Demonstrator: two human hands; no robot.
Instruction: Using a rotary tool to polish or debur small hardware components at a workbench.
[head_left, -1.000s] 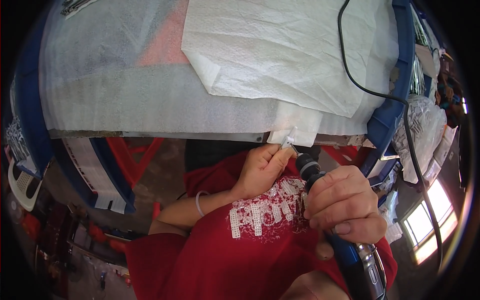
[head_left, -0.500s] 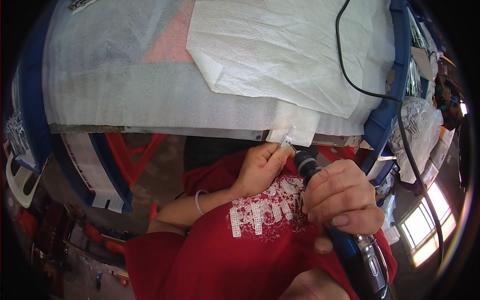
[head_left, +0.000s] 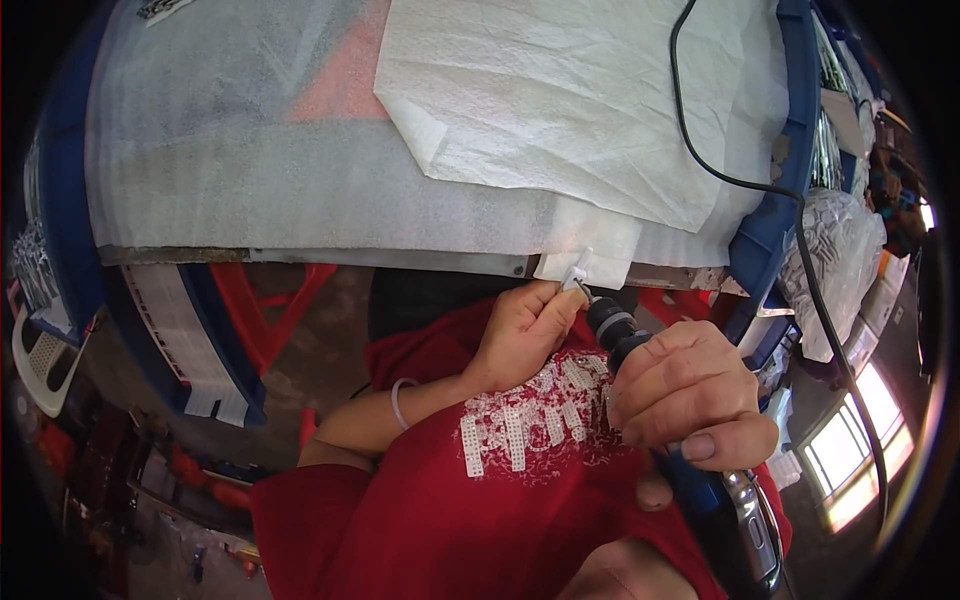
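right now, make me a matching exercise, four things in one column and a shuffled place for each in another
1. small white narrow part
2. blue-and-black handheld power tool
3. thin black cable
4. pale ring-shaped bracelet

A. worn on the bare left arm
B. across the crinkled white sheet
C. gripped by the bare right hand
D. pinched by the bare left hand

Pairs: 1-D, 2-C, 3-B, 4-A

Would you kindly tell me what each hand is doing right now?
Left hand: closed, pinching a small white piece.
Right hand: closed around a blue-and-black power tool.
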